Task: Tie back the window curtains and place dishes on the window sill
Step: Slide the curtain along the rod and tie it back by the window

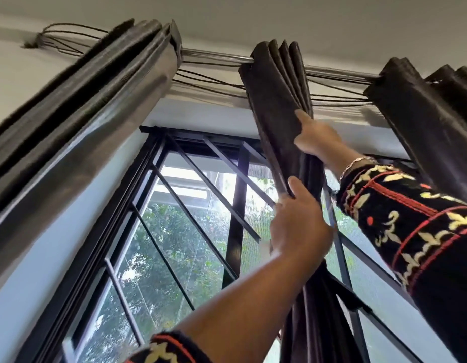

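The left hand (300, 224) and right hand (316, 137) both grasp the gathered middle curtain (274, 87) under the curtain rod (214, 54); it looks not tied yet, no dishes in view

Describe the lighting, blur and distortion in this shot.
Head view: daylight blows out the top of the window; the left curtain is motion-smeared, while the middle curtain looks sharper; the wide lens skews the curtain rod.

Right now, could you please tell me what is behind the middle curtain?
Behind the middle curtain stands the barred window, trees beyond. The stretch right behind its folds is hidden.
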Action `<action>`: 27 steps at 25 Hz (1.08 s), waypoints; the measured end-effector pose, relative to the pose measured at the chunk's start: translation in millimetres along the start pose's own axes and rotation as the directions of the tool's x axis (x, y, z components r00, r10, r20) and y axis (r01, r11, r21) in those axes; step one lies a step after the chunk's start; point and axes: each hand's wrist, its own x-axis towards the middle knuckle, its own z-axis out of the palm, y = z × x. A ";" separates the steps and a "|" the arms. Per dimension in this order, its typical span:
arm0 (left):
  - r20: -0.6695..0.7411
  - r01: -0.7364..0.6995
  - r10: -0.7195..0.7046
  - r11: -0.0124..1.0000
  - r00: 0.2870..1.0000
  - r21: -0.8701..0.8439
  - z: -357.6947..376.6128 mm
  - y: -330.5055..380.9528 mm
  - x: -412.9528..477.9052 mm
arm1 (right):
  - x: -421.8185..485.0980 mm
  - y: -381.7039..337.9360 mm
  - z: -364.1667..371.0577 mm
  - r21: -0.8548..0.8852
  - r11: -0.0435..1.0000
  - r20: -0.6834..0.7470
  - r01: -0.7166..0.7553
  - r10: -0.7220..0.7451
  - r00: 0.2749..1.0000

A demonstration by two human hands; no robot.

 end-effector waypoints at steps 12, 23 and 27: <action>-0.092 -0.003 0.031 0.957 0.995 0.290 -10.1 -4.0 -71.5 | -144.1 29.2 0.1 0.548 0.830 0.180 -0.108 0.009 0.984; 0.054 0.038 -0.062 0.933 0.997 0.359 -16.7 -14.6 -184.5 | -309.9 64.1 1.8 0.380 0.923 0.357 -0.058 -0.088 0.930; 0.111 0.053 -0.105 0.919 0.988 0.391 -20.1 -23.1 -233.2 | -366.5 64.9 -4.7 0.301 0.951 0.423 -0.073 -0.064 0.904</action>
